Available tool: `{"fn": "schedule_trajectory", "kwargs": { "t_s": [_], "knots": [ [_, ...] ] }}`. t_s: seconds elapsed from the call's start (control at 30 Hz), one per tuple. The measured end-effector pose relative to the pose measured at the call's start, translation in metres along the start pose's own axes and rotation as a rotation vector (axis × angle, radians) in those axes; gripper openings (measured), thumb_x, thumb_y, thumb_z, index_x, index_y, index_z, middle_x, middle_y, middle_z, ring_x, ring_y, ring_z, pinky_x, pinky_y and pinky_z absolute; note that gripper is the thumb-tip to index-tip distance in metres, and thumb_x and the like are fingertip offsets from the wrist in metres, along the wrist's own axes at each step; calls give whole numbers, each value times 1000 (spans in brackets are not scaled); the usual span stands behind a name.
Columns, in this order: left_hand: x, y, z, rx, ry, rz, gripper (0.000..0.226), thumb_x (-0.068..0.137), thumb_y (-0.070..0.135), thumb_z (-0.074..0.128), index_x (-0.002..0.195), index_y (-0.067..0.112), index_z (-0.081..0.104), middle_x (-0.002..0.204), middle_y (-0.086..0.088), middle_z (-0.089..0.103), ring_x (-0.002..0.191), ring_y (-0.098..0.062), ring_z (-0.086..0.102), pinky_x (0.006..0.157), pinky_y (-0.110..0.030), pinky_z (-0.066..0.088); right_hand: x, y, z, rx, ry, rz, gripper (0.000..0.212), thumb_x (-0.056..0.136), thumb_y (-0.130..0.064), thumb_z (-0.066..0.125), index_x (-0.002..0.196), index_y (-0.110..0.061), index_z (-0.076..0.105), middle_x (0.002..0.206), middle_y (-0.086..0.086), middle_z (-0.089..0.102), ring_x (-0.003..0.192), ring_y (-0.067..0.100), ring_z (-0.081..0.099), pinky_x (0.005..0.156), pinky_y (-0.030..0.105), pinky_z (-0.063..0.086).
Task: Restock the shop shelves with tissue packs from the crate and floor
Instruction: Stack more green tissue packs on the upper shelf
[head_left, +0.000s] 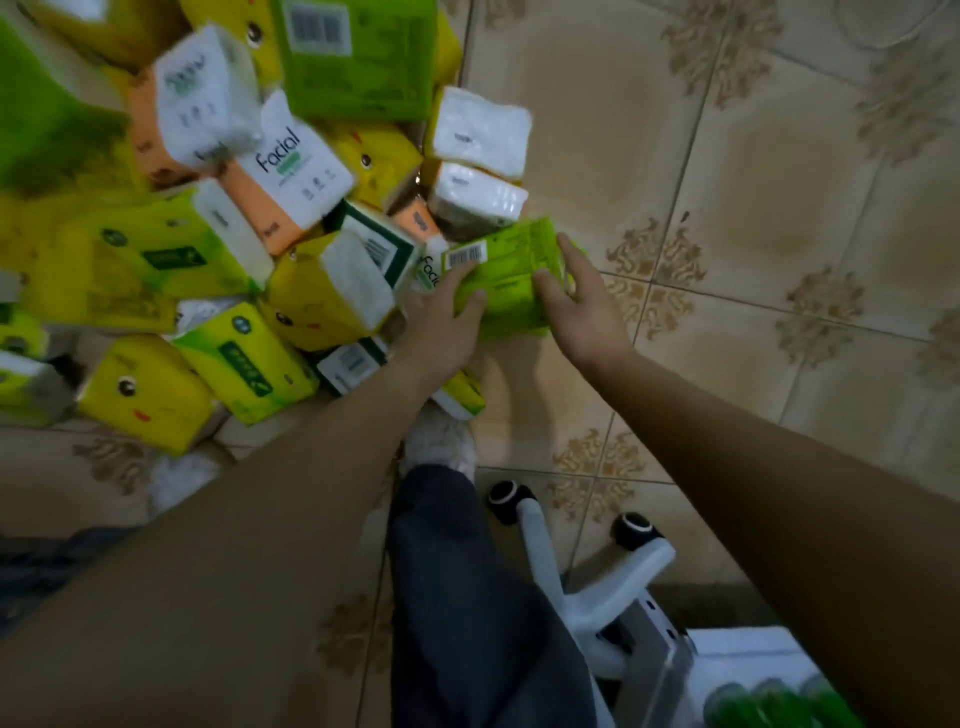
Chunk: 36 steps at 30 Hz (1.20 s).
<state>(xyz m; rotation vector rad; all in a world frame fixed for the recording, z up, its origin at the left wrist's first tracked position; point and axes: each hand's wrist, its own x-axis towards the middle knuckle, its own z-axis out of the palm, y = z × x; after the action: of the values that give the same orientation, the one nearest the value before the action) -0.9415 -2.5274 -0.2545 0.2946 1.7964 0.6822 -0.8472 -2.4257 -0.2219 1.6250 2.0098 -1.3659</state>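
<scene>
**Floor pile, one green pack in both hands**

Patterned beige tiled floor, dim light, and no shelf or crate anywhere in shot.

Left of the green pack sprawls the pile of tissue packs, all jumbled at odd angles. A yellow pack with a cartoon face lies well off to its lower left. A white-and-orange Facial pack lies up and to its left. The green pack itself sits at the pile's right-hand edge, barcode up, touching its neighbours.

The person's left hand has the green pack's left end, fingers over the barcode area and thumb hooked on the near face, so it's gripping. The right hand takes the other end, thumb pressed on top and fingers running down the far side, clamping too.

Handling guess: these look light and squashy, with a slick film wrap. Holding it by both ends like this seems right, as a gentle squeeze sinks into the tissue and keeps the film from sliding. Pinching only the loose wrap would probably stretch it. Neighbours leaning on it might tumble when it lifts.

Well below and right of the green pack there's a white chair base with black castors.
</scene>
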Motion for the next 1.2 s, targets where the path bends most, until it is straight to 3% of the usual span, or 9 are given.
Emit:
{"fn": "schedule_trajectory", "kwargs": {
  "t_s": [0.23, 0.37, 0.43, 0.57, 0.7, 0.83, 0.97, 1.1, 1.2],
  "knots": [
    [-130, 93, -80, -187, 162, -82, 55, 98, 33, 44, 146, 19, 23, 149, -15, 18, 134, -28, 28, 96, -26, 31, -100, -119, -61, 252, -34, 79, 40, 97, -28, 46, 135, -15, 47, 136, 4, 50, 125, 17, 46, 100, 28, 39],
    [-242, 156, -143, -209, 190, 17, 55, 97, 20, 44, 148, 25, 22, 154, -11, 21, 137, -41, 24, 105, -47, 36, -189, -225, -103, 268, -54, -13, 47, 90, -37, 55, 130, -11, 52, 132, 8, 54, 122, 21, 50, 103, 42, 41],
    [-299, 189, -176, -229, 257, 54, 54, 95, 15, 43, 145, 28, 28, 148, -17, 32, 135, -45, 27, 107, -55, 32, -232, -282, -123, 254, -31, -123, 44, 87, -34, 61, 124, -11, 56, 129, 11, 53, 122, 22, 48, 104, 39, 39],
    [-404, 264, -261, -296, 534, 178, 49, 94, 10, 46, 142, 19, 37, 146, -13, 37, 137, -23, 31, 113, -25, 22, -307, -410, -163, 315, -51, -331, 49, 82, -31, 69, 123, -10, 53, 127, 13, 54, 121, 25, 50, 103, 40, 40],
    [-511, 330, -352, -345, 830, 375, 46, 93, 26, 53, 137, 16, 46, 140, -17, 37, 131, -25, 38, 111, -38, 31, -386, -545, -191, 358, -139, -611, 51, 79, -34, 69, 121, -11, 53, 121, 12, 59, 115, 26, 55, 100, 43, 43],
    [-625, 362, -435, -324, 1118, 508, 45, 95, 27, 49, 139, 20, 41, 143, -13, 18, 126, -14, 34, 96, -7, 18, -481, -662, -191, 382, -224, -921, 47, 82, -39, 65, 122, -16, 55, 127, 6, 57, 120, 20, 51, 105, 41, 40],
    [-729, 361, -508, -358, 1271, 624, 60, 93, 36, 50, 146, 32, 23, 138, -13, 27, 129, -17, 35, 102, -16, 22, -579, -751, -166, 398, -388, -1178, 40, 93, -35, 51, 129, -15, 51, 135, 6, 48, 125, 16, 45, 108, 33, 35],
    [-815, 337, -568, -349, 1398, 662, 77, 85, 58, 48, 148, 34, 12, 145, -14, 33, 136, -18, 28, 112, -31, 24, -666, -811, -116, 418, -379, -1399, 35, 98, -15, 41, 132, -8, 47, 136, 10, 41, 129, 20, 39, 110, 35, 30],
    [-867, 308, -605, -367, 1463, 673, 85, 78, 70, 41, 148, 39, 5, 146, -3, 39, 130, -20, 41, 107, -32, 33, -725, -836, -71, 357, -421, -1505, 52, 96, -19, 46, 144, -13, 27, 139, 1, 28, 130, 10, 30, 102, 14, 25]
  ]
}}
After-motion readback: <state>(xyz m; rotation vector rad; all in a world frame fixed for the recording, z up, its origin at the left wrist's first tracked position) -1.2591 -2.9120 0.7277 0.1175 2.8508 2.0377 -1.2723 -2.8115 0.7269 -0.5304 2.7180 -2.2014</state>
